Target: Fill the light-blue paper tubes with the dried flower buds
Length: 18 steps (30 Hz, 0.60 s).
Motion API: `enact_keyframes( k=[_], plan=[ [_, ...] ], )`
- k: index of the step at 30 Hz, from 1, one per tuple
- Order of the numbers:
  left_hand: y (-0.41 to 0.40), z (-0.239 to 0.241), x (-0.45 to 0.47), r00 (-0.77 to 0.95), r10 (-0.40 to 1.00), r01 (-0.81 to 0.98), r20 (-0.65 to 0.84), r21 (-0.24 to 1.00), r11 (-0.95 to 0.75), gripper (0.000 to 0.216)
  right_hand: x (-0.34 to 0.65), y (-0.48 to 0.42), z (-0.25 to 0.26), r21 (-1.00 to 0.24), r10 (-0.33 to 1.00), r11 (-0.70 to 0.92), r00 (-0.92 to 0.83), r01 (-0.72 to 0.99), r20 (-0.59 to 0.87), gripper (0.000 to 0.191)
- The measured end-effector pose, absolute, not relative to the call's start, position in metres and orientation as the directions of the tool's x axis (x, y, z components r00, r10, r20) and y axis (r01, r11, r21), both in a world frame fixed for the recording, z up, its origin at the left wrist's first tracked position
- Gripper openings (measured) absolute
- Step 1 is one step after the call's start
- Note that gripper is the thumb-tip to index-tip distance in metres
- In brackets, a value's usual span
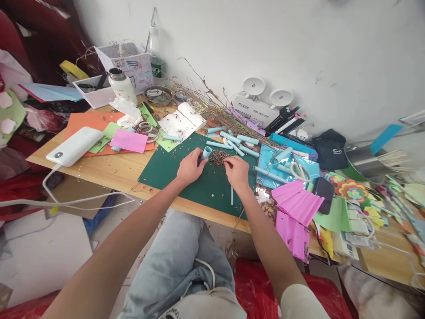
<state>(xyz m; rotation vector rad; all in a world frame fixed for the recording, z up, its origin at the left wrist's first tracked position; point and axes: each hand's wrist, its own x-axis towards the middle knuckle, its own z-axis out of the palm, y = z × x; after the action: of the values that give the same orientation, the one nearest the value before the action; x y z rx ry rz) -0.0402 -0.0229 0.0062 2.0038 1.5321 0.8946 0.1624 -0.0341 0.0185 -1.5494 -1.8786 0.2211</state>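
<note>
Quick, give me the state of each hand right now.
Left hand: closed on a small light-blue rolled paper tube.
Right hand: fingertips pinched at the pile of brown dried plant bits on the dark green cutting mat.

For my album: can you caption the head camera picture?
Left hand holds a blue paper tube; right hand pinches dried bits on the green mat.

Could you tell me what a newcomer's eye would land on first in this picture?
Probably the two hands at the centre of the green cutting mat: the left hand holds a pale blue paper tube, and the right hand touches a small heap of dry brown bits. Next, the bright pink folded papers at the table's right edge and the white power bank on the left.
</note>
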Motion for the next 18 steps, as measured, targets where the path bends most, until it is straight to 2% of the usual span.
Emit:
enact_keyframes(
  k=[3,8,12,18],
  plan=[
    [-0.023,0.007,-0.041,0.163,0.963,0.666,0.216,0.696,-0.268,0.017,0.162,-0.038,0.029,-0.622,0.905,0.267,0.03,0.736,0.424,0.02],
    [-0.023,0.007,-0.041,0.17,0.965,0.665,0.2,0.7,-0.262,0.016,0.161,-0.037,0.052,-0.697,0.862,0.267,0.159,0.665,0.482,0.017],
    [-0.023,0.007,-0.04,0.17,0.965,0.668,0.2,0.697,-0.262,0.016,0.16,-0.034,0.055,-0.701,0.892,0.269,0.105,0.66,0.44,0.016],
    [-0.023,0.007,-0.04,0.169,0.964,0.669,0.207,0.694,-0.267,0.016,0.157,-0.04,0.031,-0.6,0.905,0.304,-0.027,0.74,0.425,0.021]
  ],
)
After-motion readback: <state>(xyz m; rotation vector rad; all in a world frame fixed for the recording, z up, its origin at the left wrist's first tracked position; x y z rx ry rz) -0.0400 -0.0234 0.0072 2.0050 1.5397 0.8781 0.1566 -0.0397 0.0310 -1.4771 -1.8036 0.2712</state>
